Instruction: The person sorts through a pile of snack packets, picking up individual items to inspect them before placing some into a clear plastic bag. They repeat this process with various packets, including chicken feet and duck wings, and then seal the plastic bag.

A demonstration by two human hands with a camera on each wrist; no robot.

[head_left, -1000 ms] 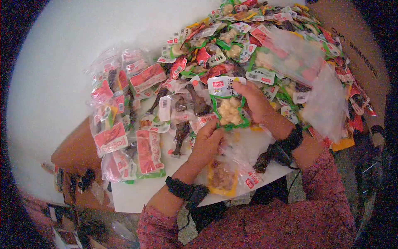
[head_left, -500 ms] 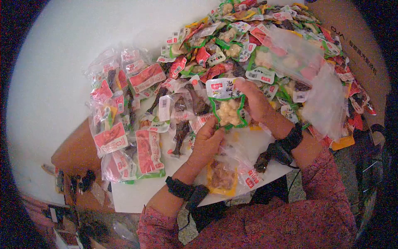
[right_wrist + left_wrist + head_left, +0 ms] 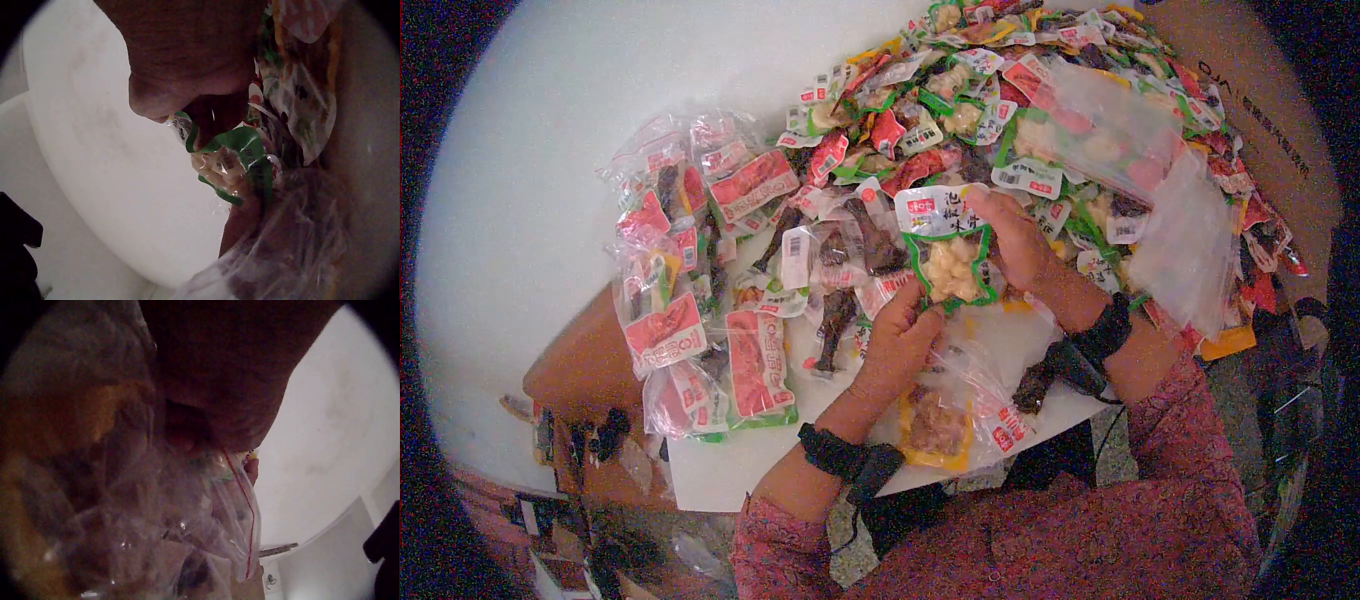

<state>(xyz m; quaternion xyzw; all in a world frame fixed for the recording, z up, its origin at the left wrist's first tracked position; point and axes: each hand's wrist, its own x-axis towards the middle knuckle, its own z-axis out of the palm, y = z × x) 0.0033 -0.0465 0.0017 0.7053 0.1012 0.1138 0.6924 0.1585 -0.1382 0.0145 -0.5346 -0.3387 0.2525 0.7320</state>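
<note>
A green-edged clear food packet with a white printed top and pale lumpy contents is held up between both hands in the head view. My left hand pinches its lower left corner, thumb on the front. The right hand grips its upper right side, thumb over the printed top. In the right wrist view the packet shows its pale contents and green border below the hand. Below the hands a clear zip bag lies over a yellow-edged packet; the bag's red seal line fills part of the left wrist view.
A large heap of mixed packets covers the back and right. Empty-looking clear bags lie over its right side. Filled clear bags line the left, near dark drumstick packs. A cardboard box stands at the far right.
The packet has shifted slightly left and tilted a little, its printed top showing more fully. Both hands keep their hold on it; the surrounding packets stay put.
</note>
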